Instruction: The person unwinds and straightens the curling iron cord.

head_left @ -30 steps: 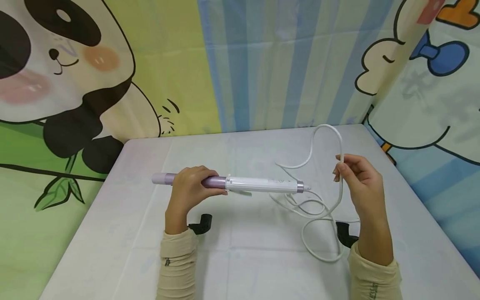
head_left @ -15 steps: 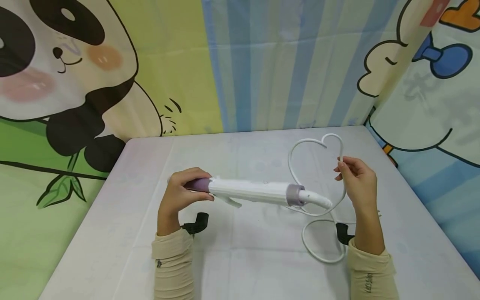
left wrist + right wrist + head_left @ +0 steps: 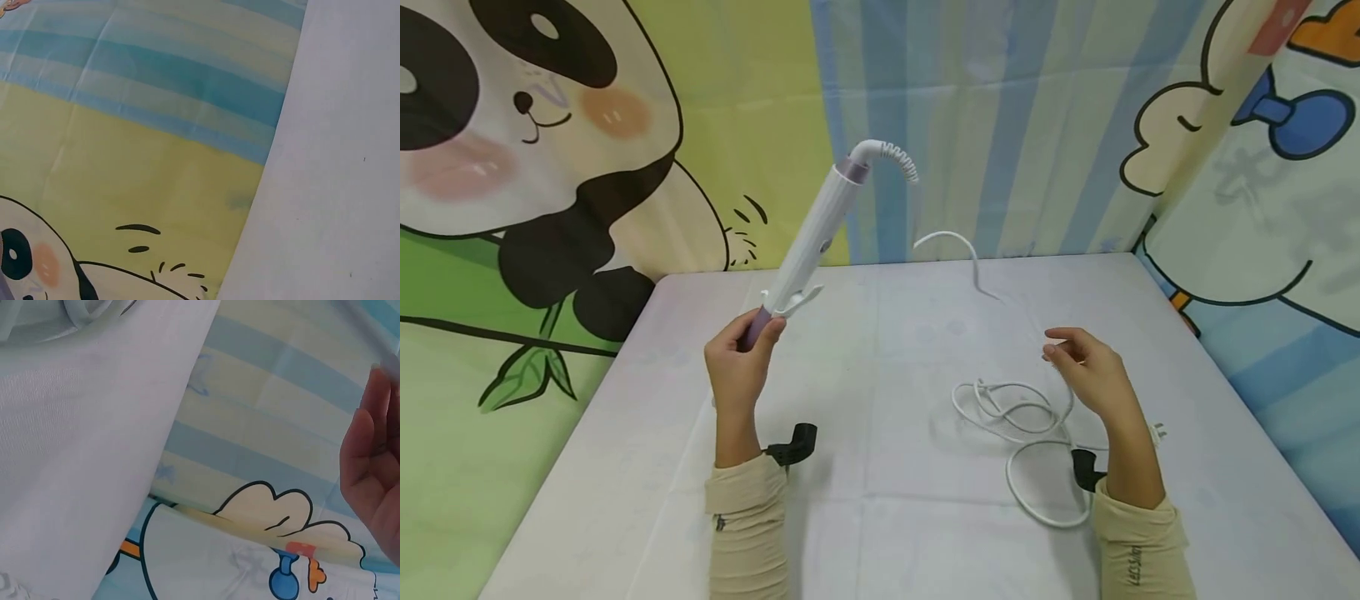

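A curling iron [image 3: 815, 237] with a white handle and purple barrel is raised over the table, leaning with its handle end up and to the right. My left hand [image 3: 733, 367] grips it by the barrel, just below the white clamp lever [image 3: 805, 298], and hides the barrel's lower part. From the handle's top the white power cord [image 3: 951, 234] arcs rightward, partly blurred, to my right hand [image 3: 1093, 371], which pinches it between thumb and fingers. The right wrist view has the cord [image 3: 369, 328] running down to the fingertips of that hand [image 3: 375, 469].
Loose loops of the same cord lie on the white table [image 3: 880, 467] at centre right. Its plug [image 3: 1158, 432] shows beside the right forearm. Black wrist mounts [image 3: 796, 446] stick out at both sleeves. A printed cartoon curtain [image 3: 925, 125] stands behind the table.
My left hand has swung the curling iron from level to steeply upright, handle end up. The right hand has dipped slightly leftward, and the cord now arcs through the air between both hands.
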Tool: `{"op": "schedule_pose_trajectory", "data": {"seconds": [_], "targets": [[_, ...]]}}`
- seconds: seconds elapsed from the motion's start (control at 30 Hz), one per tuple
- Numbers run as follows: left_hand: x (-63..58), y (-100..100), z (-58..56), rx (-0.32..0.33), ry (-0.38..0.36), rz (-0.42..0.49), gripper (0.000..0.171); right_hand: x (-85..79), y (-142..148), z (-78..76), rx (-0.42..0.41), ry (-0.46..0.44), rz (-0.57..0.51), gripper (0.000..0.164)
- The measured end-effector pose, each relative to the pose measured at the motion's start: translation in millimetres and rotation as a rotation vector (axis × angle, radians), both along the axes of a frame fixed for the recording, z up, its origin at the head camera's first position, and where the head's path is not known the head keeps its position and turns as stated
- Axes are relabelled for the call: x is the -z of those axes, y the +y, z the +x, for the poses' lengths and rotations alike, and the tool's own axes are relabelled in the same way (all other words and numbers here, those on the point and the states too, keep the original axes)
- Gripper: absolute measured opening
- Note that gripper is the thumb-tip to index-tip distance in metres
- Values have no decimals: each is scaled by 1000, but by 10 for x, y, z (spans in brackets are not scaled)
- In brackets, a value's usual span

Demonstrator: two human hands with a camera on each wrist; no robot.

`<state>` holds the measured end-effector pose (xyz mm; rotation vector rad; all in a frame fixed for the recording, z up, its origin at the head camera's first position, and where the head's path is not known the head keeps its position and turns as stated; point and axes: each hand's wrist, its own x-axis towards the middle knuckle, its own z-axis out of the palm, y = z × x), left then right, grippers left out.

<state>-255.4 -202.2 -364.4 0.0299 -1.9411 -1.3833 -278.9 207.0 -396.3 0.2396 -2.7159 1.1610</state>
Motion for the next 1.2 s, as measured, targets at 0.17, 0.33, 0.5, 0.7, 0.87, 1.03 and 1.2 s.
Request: {"op": "schedule_pose_trajectory", "data": {"seconds": [0.17, 0.33, 0.5, 0.7, 0.87, 1.03, 1.2], "targets": [[46, -13, -93, -119, -111, 11, 38, -109, -17, 77, -79, -77, 74, 42], [131, -134, -149, -132, -186, 107, 49, -128, -5, 82, -99, -103, 76, 44], [202, -291, -151, -211, -270, 95, 53, -150, 5, 94, -109, -117, 79, 44], [274, -440, -141, -313, -380, -11, 56, -137, 30, 92, -107, -124, 83, 44], [318, -563, -94, -408, -464, -119, 53, -138, 23, 85, -104, -110, 87, 43], [363, -672, -56, -485, -589, -196, 51, -139, 14, 80, -109, -108, 87, 43], [447, -774, -42, -484, -703, -227, 51, -145, 10, 77, -116, -113, 84, 43]]}}
